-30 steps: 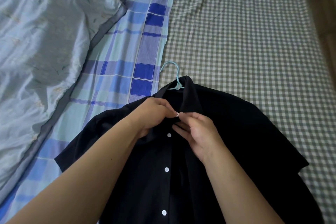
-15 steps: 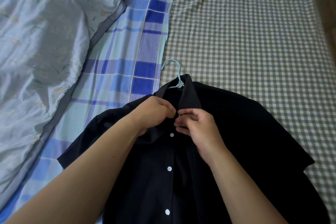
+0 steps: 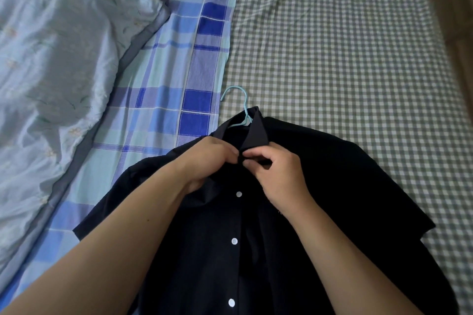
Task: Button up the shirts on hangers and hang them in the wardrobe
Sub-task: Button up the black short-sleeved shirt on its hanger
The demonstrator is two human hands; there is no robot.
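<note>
Fingers (image 3: 252,155) pinching smooth black shirt (image 3: 332,186) collar

A bedroom in a home: the view looks down on a bed (image 3: 345,59) spread with a green checked sheet, a blue plaid sheet (image 3: 163,89) beside it, and a rumpled pale blue quilt (image 3: 56,59) bunched at the left.

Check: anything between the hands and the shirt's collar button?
Nothing visible. The left hand and right hand already pinch the black shirt at the collar; the button itself is hidden under the fingertips.
</note>
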